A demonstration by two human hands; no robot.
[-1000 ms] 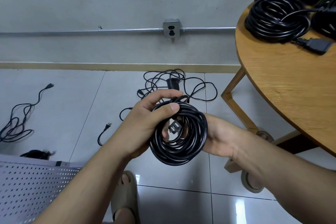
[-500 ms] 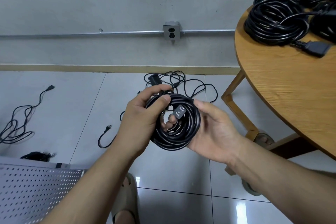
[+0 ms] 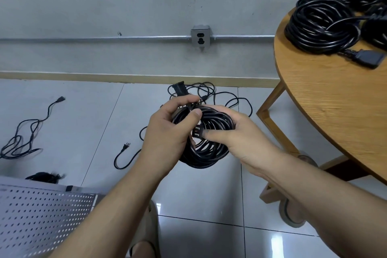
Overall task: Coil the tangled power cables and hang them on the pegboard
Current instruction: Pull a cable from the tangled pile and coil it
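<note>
Left hand (image 3: 167,132): fingers still grip the coil (image 3: 211,153) at top.
Right hand (image 3: 245,138): earlier open, fingers now curled round its right side.

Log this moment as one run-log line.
step: coiling | left hand: grips coil | right hand: grips coil, thumb on plug | coil: not yet hung

The right hand (image 3: 246,140), which had lain open beside the coiled cable (image 3: 211,155) half a second before, closed round the coil's right edge. Its thumb came across to press the plug (image 3: 198,131) at the coil's centre.
</note>
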